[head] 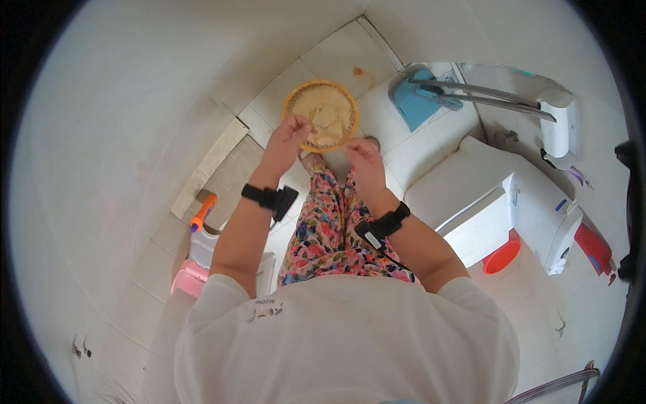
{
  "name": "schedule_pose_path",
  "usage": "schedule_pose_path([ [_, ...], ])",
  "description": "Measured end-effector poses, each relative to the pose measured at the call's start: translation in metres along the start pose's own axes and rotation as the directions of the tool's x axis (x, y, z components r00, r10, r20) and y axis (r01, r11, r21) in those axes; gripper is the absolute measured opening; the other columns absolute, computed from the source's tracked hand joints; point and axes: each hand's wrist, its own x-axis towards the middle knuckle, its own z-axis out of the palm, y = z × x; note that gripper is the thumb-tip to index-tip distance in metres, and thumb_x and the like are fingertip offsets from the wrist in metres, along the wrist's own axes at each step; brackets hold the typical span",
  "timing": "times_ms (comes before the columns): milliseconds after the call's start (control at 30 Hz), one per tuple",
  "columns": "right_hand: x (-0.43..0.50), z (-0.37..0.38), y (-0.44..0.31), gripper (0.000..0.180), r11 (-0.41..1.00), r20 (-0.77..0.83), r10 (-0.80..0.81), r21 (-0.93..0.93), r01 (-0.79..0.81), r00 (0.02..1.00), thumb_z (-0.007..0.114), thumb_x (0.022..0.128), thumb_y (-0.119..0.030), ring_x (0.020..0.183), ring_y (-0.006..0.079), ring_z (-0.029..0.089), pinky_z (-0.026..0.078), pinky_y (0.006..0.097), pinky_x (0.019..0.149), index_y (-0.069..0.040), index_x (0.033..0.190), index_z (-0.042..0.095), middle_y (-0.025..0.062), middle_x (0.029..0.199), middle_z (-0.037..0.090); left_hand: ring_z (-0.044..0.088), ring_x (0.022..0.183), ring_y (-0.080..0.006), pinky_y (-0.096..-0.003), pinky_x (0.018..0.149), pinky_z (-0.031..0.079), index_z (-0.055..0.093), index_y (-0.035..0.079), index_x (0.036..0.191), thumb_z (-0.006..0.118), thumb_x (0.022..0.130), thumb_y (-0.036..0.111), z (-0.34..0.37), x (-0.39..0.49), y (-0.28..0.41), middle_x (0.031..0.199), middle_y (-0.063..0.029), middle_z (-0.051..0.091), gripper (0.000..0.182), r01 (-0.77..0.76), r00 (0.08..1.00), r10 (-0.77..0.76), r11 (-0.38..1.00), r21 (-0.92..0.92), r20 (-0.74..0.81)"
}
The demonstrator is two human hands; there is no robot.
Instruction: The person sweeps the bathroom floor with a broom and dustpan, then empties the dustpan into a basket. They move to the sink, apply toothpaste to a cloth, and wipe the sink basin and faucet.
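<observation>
Below my hands a round yellow basket (354,117) with a mesh wall stands on the tiled floor near my feet, with pale crumpled material (328,116) inside. My left hand (290,139) is over the basket's left edge, thumb and fingers drawn together. At the lower right of the rim is my right hand (366,157), its fingers bent inward. A thin, see-through strip seems to show by the right fingertips, but it is too faint to name. Whether either hand grips something cannot be made out. Both wrists wear black straps with small devices.
A blue dustpan (416,101) and long metal handles (484,96) are ahead on the right. Nearer on that side are a large white fixture (484,161) and a red plastic container (502,253). To my left lie an orange-handled object (204,212) and a pink plastic item (189,278). Walls close in around.
</observation>
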Motion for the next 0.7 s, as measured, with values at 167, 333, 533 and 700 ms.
schedule_pose_path([
  [167,-0.009,0.015,-0.014,0.029,0.837,0.292,-0.221,-0.432,0.335,0.930,0.055,0.081,-0.006,0.085,0.0197,0.057,0.044,0.0298,0.074,0.000,0.109,0.059,0.0087,0.086,0.063,0.053,0.076,-0.0092,-0.0227,0.071,0.043,0.058,0.007,0.096,0.052,0.090,0.014,0.002,-0.036,-0.002,0.088,-0.0003,0.059,0.011,0.152,0.953,-0.249,0.887,-0.436,-0.175],
  [333,0.018,0.028,-0.011,0.038,0.522,0.497,-0.161,-0.690,0.501,0.853,0.055,0.077,-0.007,0.083,0.0304,0.058,0.045,0.0378,0.072,-0.009,0.114,0.059,0.0136,0.085,0.063,0.052,0.067,-0.0108,-0.0245,0.067,0.045,0.058,0.006,0.104,0.050,0.091,0.014,-0.018,-0.046,-0.029,0.079,0.0016,0.057,0.018,0.515,0.771,-0.629,0.521,-0.680,0.102],
  [533,0.034,0.053,-0.016,0.033,0.299,0.576,-0.001,-0.780,0.550,0.818,0.053,0.079,-0.017,0.078,0.0324,0.061,0.047,0.0415,0.068,-0.019,0.111,0.061,0.0133,0.082,0.064,0.049,0.065,-0.0052,-0.0212,0.064,0.042,0.059,0.012,0.105,0.055,0.088,0.020,-0.019,-0.043,-0.006,0.079,0.0040,0.056,0.019,0.564,0.826,-0.491,0.720,-0.404,0.278],
  [700,0.042,0.056,-0.018,0.024,0.317,0.535,0.209,-0.829,0.461,0.819,0.055,0.078,-0.022,0.079,0.0320,0.062,0.048,0.0412,0.067,-0.018,0.099,0.064,0.0111,0.084,0.065,0.047,0.066,-0.0051,-0.0220,0.060,0.040,0.063,0.010,0.093,0.065,0.081,0.026,-0.023,-0.053,0.015,0.077,0.0066,0.055,0.020,0.537,0.838,-0.523,0.841,-0.061,0.157],
])
